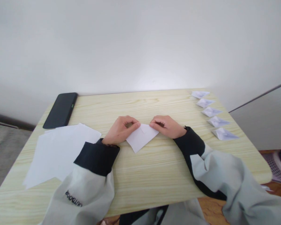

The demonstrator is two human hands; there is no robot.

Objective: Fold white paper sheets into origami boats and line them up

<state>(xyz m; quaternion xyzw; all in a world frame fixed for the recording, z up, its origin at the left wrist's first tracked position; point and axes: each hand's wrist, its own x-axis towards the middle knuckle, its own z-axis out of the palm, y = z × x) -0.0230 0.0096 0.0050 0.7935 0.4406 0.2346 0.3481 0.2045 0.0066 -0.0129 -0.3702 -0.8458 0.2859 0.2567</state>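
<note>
A small folded sheet of white paper [141, 137] lies at the middle of the table, one corner pointing toward me. Its top edge is pinched at the left between the thumb and fingers of my left hand [122, 129]. On the other side, my right hand [167, 125] pinches the upper right part the same way. A small flap or crease shows near the top edge between the two hands. The fingertips cover the paper's upper corners.
Loose white sheets [58, 151] are piled on the left, partly under my left sleeve. Behind them lies a black phone [61, 110]. Several folded paper boats [217, 121] form a row along the right edge. The wooden table [150, 184] meets a white wall [140, 47].
</note>
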